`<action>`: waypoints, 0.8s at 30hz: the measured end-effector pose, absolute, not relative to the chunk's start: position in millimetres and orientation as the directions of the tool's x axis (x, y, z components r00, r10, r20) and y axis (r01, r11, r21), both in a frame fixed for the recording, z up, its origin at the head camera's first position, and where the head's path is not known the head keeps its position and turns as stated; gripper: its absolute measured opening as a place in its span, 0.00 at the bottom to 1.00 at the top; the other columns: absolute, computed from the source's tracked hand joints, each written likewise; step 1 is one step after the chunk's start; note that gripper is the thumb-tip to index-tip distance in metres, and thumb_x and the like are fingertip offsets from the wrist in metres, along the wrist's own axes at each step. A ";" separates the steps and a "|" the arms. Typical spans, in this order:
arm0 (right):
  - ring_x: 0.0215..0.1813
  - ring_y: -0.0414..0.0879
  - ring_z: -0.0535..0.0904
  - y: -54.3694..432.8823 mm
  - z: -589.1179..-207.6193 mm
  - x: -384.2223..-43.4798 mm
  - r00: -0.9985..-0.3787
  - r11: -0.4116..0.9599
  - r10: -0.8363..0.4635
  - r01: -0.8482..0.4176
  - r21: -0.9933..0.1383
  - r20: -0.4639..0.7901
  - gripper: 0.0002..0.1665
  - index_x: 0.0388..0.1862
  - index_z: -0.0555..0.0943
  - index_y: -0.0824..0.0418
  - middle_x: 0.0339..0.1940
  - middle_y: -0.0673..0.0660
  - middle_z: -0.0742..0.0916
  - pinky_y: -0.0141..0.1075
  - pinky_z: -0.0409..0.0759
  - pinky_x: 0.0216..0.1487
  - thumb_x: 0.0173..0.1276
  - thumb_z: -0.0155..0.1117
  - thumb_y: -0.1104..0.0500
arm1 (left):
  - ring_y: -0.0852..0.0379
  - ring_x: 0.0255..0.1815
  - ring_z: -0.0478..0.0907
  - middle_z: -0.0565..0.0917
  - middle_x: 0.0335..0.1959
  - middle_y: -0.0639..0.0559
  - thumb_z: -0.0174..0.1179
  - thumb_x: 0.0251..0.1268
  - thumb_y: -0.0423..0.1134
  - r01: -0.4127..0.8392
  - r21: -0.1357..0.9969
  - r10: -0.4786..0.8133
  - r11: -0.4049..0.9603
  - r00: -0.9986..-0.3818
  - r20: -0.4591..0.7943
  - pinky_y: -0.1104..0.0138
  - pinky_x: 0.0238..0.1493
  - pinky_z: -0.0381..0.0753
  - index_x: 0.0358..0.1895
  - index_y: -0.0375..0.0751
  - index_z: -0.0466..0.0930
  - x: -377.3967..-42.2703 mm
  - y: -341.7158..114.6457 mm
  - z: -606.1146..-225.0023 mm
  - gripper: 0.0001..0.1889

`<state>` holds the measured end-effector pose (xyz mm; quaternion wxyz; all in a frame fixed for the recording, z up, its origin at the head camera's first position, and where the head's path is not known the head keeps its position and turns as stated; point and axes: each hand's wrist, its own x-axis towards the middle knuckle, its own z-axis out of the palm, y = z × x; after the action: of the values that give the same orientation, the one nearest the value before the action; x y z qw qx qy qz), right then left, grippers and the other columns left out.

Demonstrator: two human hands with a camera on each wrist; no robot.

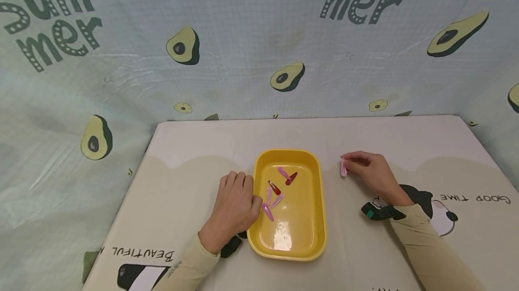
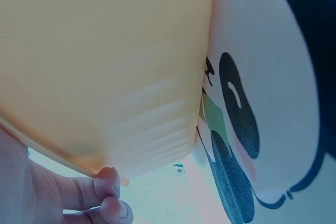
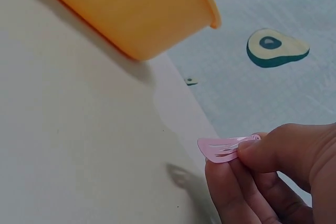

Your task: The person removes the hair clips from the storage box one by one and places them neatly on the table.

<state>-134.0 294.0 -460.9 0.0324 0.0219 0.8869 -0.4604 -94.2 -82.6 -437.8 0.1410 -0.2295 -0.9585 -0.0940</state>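
Note:
At the left side of the yellow tray point(image 1: 302, 219), my left hand point(image 1: 235, 201) grips the rim, with its fingers curled over the edge. The left wrist view shows two fingertips point(image 2: 107, 182) at the rim from outside. My right hand point(image 1: 375, 174) pinches a pink snap hair clip point(image 3: 220, 148) between thumb and fingers, to the right of the tray and above the table. Inside the tray lie several hair clips, among them a glossy pink clip point(image 1: 267, 212) near the left wall and a red clip point(image 1: 275, 188) towards the middle.
A pale printed cloth covers the table point(image 1: 194, 147), with dog drawings and lettering. Behind it hangs a backdrop point(image 1: 243, 20) with avocado prints. A black strap point(image 1: 381, 212) sits at my right wrist.

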 end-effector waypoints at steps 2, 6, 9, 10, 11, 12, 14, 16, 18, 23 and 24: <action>0.46 0.28 0.79 294.2 -462.5 -134.2 -0.997 0.568 0.007 0.070 -0.820 -0.080 0.24 0.59 0.86 0.57 0.57 0.61 0.88 0.17 0.78 0.48 0.74 0.64 0.44 | 0.51 0.34 0.61 0.65 0.25 0.52 0.56 0.61 0.39 0.466 0.114 0.414 0.877 -0.855 0.314 0.58 0.47 0.65 0.27 0.44 0.67 -94.1 -82.5 -437.9 0.09; 0.44 0.28 0.81 294.5 -465.5 -135.4 -0.997 0.553 0.007 0.072 -0.830 -0.082 0.23 0.59 0.85 0.59 0.56 0.62 0.88 0.19 0.80 0.47 0.75 0.64 0.46 | 0.51 0.34 0.61 0.65 0.25 0.52 0.56 0.61 0.39 0.470 0.112 0.416 0.876 -0.851 0.320 0.58 0.47 0.65 0.27 0.44 0.67 -94.2 -82.6 -438.3 0.09; 0.43 0.27 0.81 294.7 -467.0 -136.0 -0.996 0.547 0.008 0.075 -0.834 -0.085 0.22 0.59 0.85 0.60 0.56 0.63 0.88 0.19 0.81 0.46 0.75 0.65 0.47 | 0.51 0.34 0.61 0.65 0.25 0.52 0.57 0.61 0.39 0.474 0.108 0.419 0.874 -0.848 0.325 0.58 0.46 0.65 0.27 0.44 0.67 -94.3 -82.6 -438.4 0.09; 0.43 0.27 0.82 294.8 -467.3 -136.1 -0.996 0.543 0.008 0.077 -0.836 -0.086 0.22 0.59 0.85 0.60 0.55 0.63 0.88 0.19 0.81 0.46 0.75 0.65 0.47 | 0.51 0.34 0.61 0.65 0.25 0.51 0.57 0.60 0.39 0.474 0.107 0.420 0.874 -0.847 0.325 0.58 0.46 0.65 0.27 0.44 0.67 -94.2 -82.6 -438.4 0.09; 0.43 0.27 0.82 295.0 -467.5 -136.2 -0.996 0.543 0.008 0.079 -0.836 -0.089 0.23 0.59 0.85 0.60 0.55 0.63 0.88 0.19 0.81 0.46 0.75 0.65 0.47 | 0.51 0.34 0.60 0.65 0.25 0.51 0.57 0.60 0.39 0.474 0.107 0.420 0.874 -0.847 0.325 0.58 0.46 0.65 0.27 0.44 0.67 -94.2 -82.6 -438.4 0.09; 0.43 0.27 0.82 295.2 -467.7 -136.3 -0.996 0.544 0.009 0.080 -0.836 -0.090 0.23 0.59 0.85 0.60 0.55 0.63 0.88 0.20 0.81 0.46 0.74 0.65 0.47 | 0.51 0.34 0.60 0.65 0.25 0.51 0.57 0.60 0.39 0.474 0.106 0.420 0.874 -0.848 0.324 0.58 0.46 0.65 0.27 0.44 0.67 -94.1 -82.7 -438.4 0.09; 0.42 0.27 0.82 295.8 -468.0 -136.5 -0.996 0.537 0.005 0.081 -0.840 -0.093 0.23 0.59 0.85 0.61 0.55 0.63 0.88 0.20 0.82 0.46 0.74 0.65 0.47 | 0.51 0.34 0.60 0.65 0.25 0.51 0.57 0.61 0.39 0.473 0.107 0.420 0.875 -0.849 0.321 0.58 0.46 0.65 0.27 0.44 0.67 -94.1 -82.5 -438.2 0.09; 0.42 0.27 0.83 296.7 -468.3 -136.5 -0.996 0.533 0.001 0.077 -0.842 -0.091 0.23 0.59 0.85 0.61 0.55 0.64 0.88 0.20 0.82 0.46 0.74 0.65 0.48 | 0.51 0.34 0.60 0.65 0.25 0.51 0.57 0.61 0.39 0.473 0.108 0.420 0.875 -0.850 0.320 0.58 0.46 0.65 0.27 0.44 0.67 -94.1 -82.4 -438.1 0.09; 0.42 0.27 0.83 297.6 -468.6 -136.4 -0.996 0.533 -0.003 0.070 -0.843 -0.084 0.22 0.59 0.85 0.62 0.54 0.64 0.88 0.21 0.82 0.46 0.75 0.65 0.48 | 0.51 0.34 0.60 0.65 0.26 0.51 0.56 0.61 0.39 0.472 0.109 0.419 0.875 -0.850 0.321 0.58 0.46 0.65 0.27 0.44 0.67 -94.1 -82.4 -438.2 0.09; 0.41 0.27 0.84 299.2 -469.4 -136.4 -0.997 0.527 -0.011 0.062 -0.848 -0.080 0.21 0.58 0.84 0.63 0.54 0.65 0.89 0.21 0.83 0.46 0.75 0.65 0.51 | 0.51 0.34 0.60 0.65 0.25 0.51 0.56 0.60 0.39 0.472 0.111 0.418 0.874 -0.849 0.322 0.58 0.46 0.64 0.27 0.44 0.66 -94.2 -82.3 -438.6 0.09; 0.41 0.27 0.84 299.4 -469.5 -136.6 -0.997 0.530 -0.010 0.064 -0.846 -0.082 0.21 0.58 0.84 0.63 0.54 0.65 0.89 0.20 0.82 0.46 0.75 0.65 0.51 | 0.51 0.34 0.60 0.65 0.25 0.51 0.56 0.60 0.39 0.472 0.112 0.417 0.875 -0.850 0.322 0.58 0.46 0.64 0.27 0.44 0.67 -94.2 -82.3 -438.7 0.09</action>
<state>-136.6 299.4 -469.5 0.0381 0.0156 0.8738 -0.4846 -94.2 -82.3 -438.7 0.1454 -0.2322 -0.9571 -0.0938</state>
